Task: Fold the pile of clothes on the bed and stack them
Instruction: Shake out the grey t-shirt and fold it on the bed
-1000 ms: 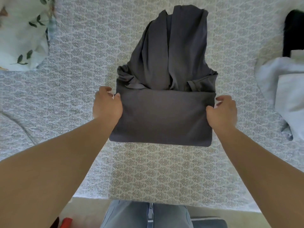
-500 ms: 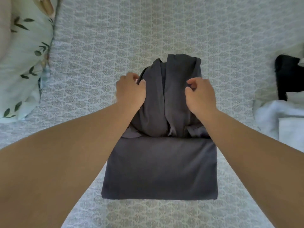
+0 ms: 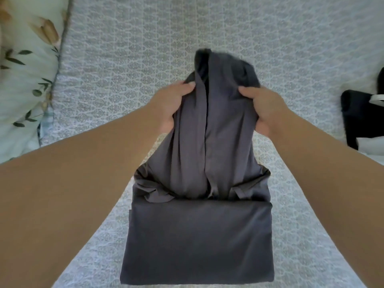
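A dark grey garment (image 3: 197,235) lies on the patterned bedspread (image 3: 124,59), its near part folded into a flat rectangle. Its far part is narrower, with long pleats, and is lifted off the bed. My left hand (image 3: 172,104) grips the left edge of that raised part, fingers curled over the cloth. On the opposite edge, at about the same height, my right hand (image 3: 264,109) holds the cloth. The garment's far end (image 3: 220,65) droops over beyond my hands.
A pale floral pillow (image 3: 22,80) fills the left side of the bed. At the right edge sit a black garment (image 3: 359,119) and a piece of white cloth (image 3: 372,146). The bedspread shows bare beyond the grey garment.
My hands left the corners of the folded rectangle, reached onto the far part, took hold of its two edges and raised it off the bed.
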